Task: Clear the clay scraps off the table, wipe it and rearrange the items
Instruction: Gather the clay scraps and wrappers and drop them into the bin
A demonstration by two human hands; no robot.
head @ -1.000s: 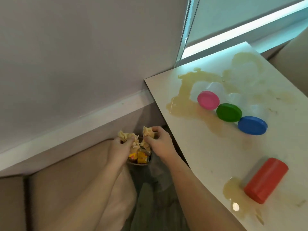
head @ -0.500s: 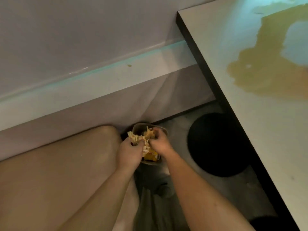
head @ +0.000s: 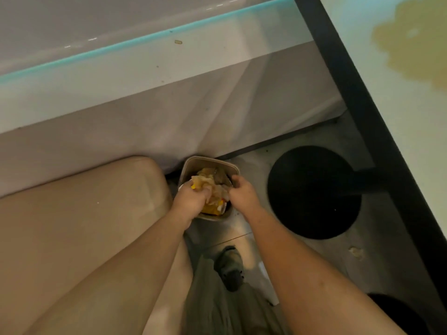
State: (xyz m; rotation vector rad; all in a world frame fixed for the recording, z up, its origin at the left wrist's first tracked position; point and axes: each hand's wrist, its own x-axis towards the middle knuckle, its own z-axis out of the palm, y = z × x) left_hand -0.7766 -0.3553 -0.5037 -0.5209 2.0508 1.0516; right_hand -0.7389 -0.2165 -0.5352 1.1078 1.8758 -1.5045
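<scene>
A small tan waste bin [head: 208, 161] stands on the floor between the seat and the table. Both my hands are over it. My left hand [head: 191, 199] grips a crumpled, stained wad of tissue [head: 214, 187] that sits on top of the bin's contents. My right hand [head: 244, 194] is at the wad's right edge with its fingers curled down over the rim; whether it holds any tissue is hidden. Yellow scraps [head: 210, 209] show in the bin under the wad. The white table [head: 387, 68] fills the upper right, with a yellowish spill stain [head: 416, 39] on it.
A beige seat cushion [head: 84, 213] lies at the left, against the wall's ledge. The table's round black base [head: 312, 192] sits on the floor right of the bin. A small pale scrap [head: 355, 252] lies on the floor. My shoe [head: 229, 267] is below the bin.
My view has dropped from the tabletop to the floor, so the tubs and red can are out of sight. Both hands lowered the tissue wads into the bin.
</scene>
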